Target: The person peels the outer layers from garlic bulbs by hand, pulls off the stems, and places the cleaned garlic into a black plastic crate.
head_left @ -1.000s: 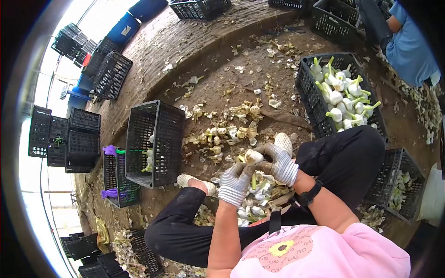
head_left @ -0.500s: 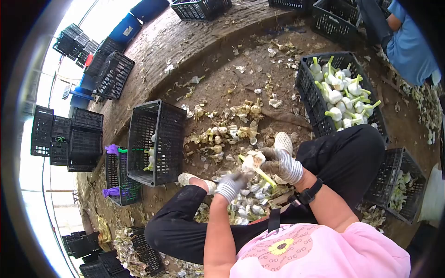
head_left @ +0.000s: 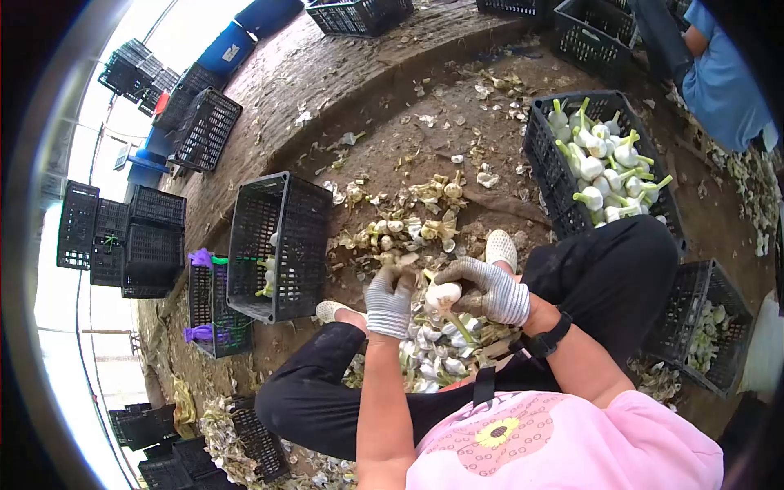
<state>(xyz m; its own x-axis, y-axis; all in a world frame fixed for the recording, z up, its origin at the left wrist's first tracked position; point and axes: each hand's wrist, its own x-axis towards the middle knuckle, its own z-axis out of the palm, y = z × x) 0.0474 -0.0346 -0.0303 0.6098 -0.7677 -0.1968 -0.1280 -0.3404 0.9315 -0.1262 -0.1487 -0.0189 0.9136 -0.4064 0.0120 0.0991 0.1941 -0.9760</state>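
Right hand: gloved fingers closed round a garlic bulb, its green stem angled down over loose peeled skins. Left hand: gloved, thumb and fingers slightly parted, just beside the bulb. Beyond, right: black crate heaped with white garlic bulbs. Left: black crate, few bulbs inside.

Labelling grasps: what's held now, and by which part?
The right hand holds a garlic bulb by the side of its round white body. Whether the left hand grips anything can't be told.

The left hand has moved forward, and the garlic bulb looks whiter.
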